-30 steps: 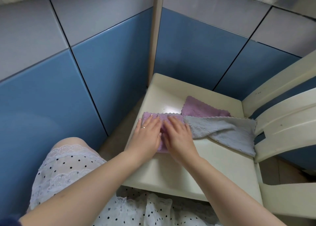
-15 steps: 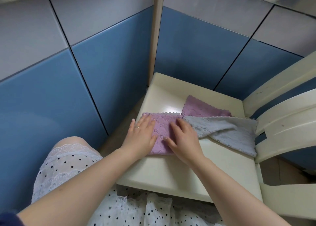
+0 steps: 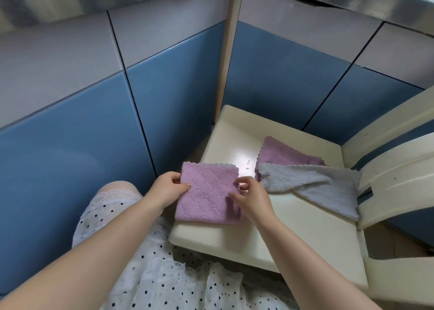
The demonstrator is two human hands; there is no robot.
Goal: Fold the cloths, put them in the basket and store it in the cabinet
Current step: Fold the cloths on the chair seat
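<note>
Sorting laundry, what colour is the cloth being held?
Purple folded cloth, quilted pattern; head view.

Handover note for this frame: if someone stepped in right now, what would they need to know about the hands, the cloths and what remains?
Left hand pinches the left edge of the folded purple cloth; right hand pinches its right edge.
That cloth lies on the cream chair seat.
A second purple cloth and a grey cloth lie unfolded behind, overlapping.
Left: fold both, basket them, store. No basket in view.

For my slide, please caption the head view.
Both hands grip a folded purple quilted cloth on a cream chair seat.
</note>
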